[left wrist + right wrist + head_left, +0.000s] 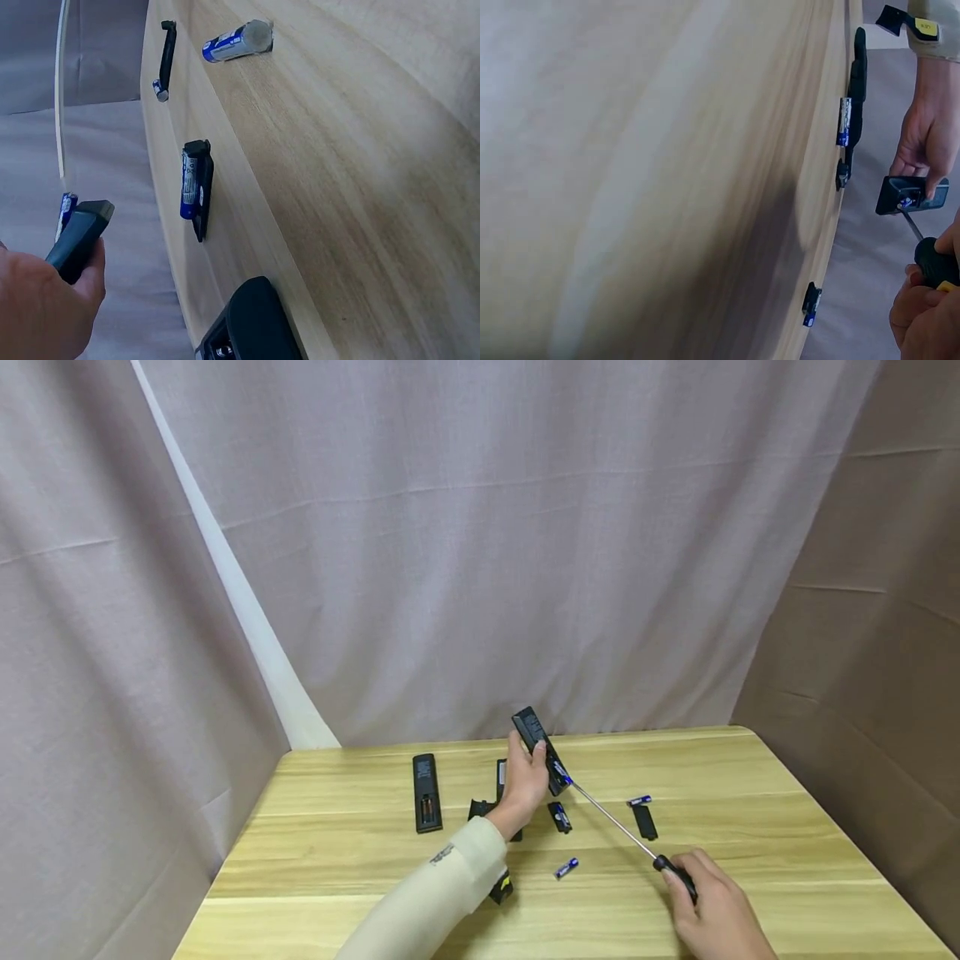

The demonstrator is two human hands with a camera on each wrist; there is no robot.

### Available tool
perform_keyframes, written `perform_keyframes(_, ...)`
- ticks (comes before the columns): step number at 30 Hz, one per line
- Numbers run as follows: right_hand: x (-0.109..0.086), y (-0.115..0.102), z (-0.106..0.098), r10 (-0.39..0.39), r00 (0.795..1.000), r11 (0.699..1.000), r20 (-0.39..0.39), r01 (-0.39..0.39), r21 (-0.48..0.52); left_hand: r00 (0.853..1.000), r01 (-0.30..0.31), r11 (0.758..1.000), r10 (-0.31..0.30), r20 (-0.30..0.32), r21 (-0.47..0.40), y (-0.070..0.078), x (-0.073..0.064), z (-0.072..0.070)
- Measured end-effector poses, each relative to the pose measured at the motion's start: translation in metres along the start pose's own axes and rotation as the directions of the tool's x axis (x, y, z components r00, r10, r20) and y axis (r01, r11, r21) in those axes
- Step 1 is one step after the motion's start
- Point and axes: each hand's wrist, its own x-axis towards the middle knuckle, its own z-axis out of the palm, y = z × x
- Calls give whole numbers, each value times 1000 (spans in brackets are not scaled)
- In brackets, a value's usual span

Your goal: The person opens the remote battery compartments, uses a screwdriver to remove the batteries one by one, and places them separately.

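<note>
My left hand (527,781) holds a black remote control (529,727) tilted above the table, back side up. A blue battery (559,770) shows at its lower end, in the open compartment. In my right hand (716,906) is a screwdriver (615,821), gripped by its black handle (936,262). The tip of its long metal shaft meets the blue battery's end or lies right beside it. Below the remote, another blue battery lies on a small black battery cover (204,199). Nearer to me is a loose blue battery (567,868).
Left on the wooden table (337,860) lies a second remote (427,802), its compartment open. Another dark remote (501,774) is partly hidden behind my left hand. To the right, a battery (639,801) touches a battery cover (645,822). Curtains (487,568) stand behind.
</note>
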Motion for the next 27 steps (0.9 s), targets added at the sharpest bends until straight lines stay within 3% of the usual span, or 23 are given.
perform_keyframes(3, -1, 3, -2, 22, 999, 1000, 33, -22, -10, 1000, -4, 1000, 4, 15, -8, -1, 1, 2)
perform_keyframes(14, -7, 14, -3, -10, 999, 999, -49, 8, -35, 999, 22, 1000, -22, 29, 19, -8, 5, 11)
perform_keyframes(27, -4, 27, -15, 79, 996, 996, -44, -81, -40, 998, 32, 999, -30, 57, -36, -5, 3, 14)
